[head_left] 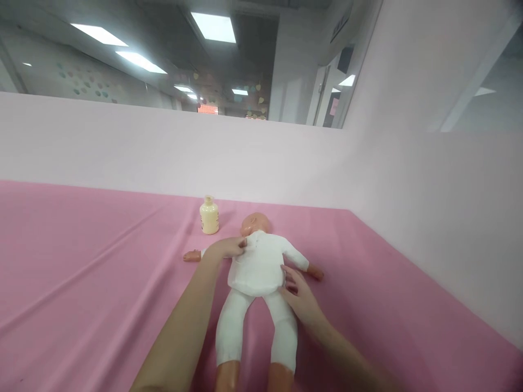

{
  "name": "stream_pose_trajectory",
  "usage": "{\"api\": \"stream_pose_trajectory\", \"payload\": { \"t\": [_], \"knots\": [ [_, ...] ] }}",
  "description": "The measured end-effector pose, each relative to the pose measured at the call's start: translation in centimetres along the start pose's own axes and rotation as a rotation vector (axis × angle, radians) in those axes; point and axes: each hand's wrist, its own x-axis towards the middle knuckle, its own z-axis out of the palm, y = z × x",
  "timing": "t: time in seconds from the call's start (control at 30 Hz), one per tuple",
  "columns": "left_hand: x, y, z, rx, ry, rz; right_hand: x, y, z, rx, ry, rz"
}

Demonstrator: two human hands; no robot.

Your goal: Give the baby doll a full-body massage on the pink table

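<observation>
A baby doll (255,224) lies on its back with its head away from me and its arms spread out. It is dressed in a white long-sleeved shirt (259,267) and white trousers (230,326). My left hand (226,248) is at the upper left of its chest, with curled fingertips closed on the shirt near the armpit. Along the lower right side of the shirt rests my right hand (300,294), thumb and fingers apart, its fingertips touching the cloth at the waist. The doll's bare lower legs point towards me.
A pale yellow pump bottle (210,218) stands left of the doll's head. Pink cloth (102,272) with long folds covers the surface. White walls (163,147) rise behind and at right, with a window (245,60) above the back one.
</observation>
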Motion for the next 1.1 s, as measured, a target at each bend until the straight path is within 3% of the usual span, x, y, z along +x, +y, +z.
{"api": "stream_pose_trajectory", "payload": {
  "t": [0.1,0.23,0.33,0.4,0.47,0.5,0.57,0.63,0.73,0.77,0.87,0.93,1.0,1.1],
  "knots": [
    [0.9,-0.7,1.4,0.006,-0.026,0.018,0.1,0.2,-0.5,-0.156,0.064,-0.177],
    [2.2,-0.9,-0.1,0.045,0.177,-0.018,-0.3,-0.3,-0.7,-0.305,-0.213,-0.239],
    [4.1,-1.5,-3.1,0.123,0.47,-0.037,-0.4,-0.6,-0.5,-0.342,-0.349,-0.199],
    [5.5,-2.8,-5.4,0.299,0.83,-0.025,-0.4,-0.7,-0.5,-0.326,-0.355,-0.169],
    [6.4,-4.7,-7.5,0.4,0.981,-0.073,-0.3,-0.7,-0.6,-0.308,-0.376,-0.155],
    [6.7,-5.7,-8.3,0.414,0.964,-0.113,-0.3,-0.8,-0.7,-0.292,-0.387,-0.149],
    [6.8,-7.2,-9.2,0.406,0.819,-0.184,-0.1,-1.0,-0.9,-0.253,-0.427,-0.142],
    [6.6,-7.4,-8.9,0.408,0.783,-0.212,0.1,-1.1,-1.2,-0.213,-0.486,-0.144],
    [5.6,-4.9,-5.3,0.373,0.931,-0.134,0.7,-1.0,-1.5,-0.168,-0.579,-0.176],
    [5.1,-3.5,-3.3,0.321,0.91,-0.057,0.9,-0.9,-1.5,-0.157,-0.596,-0.189],
    [2.8,0.8,3.8,0.107,0.651,0.215,1.1,-0.5,-1.4,-0.176,-0.578,-0.23],
    [0.7,3.3,7.7,-0.031,0.452,0.329,0.8,-0.5,-0.9,-0.251,-0.493,-0.302],
    [-1.5,5.5,10.3,-0.257,0.346,0.384,0.0,-0.7,0.0,-0.316,-0.404,-0.382],
    [-4.2,8.3,12.0,-0.907,0.274,0.379,-1.4,-1.6,1.5,-0.323,-0.37,-0.445]
  ]
}}
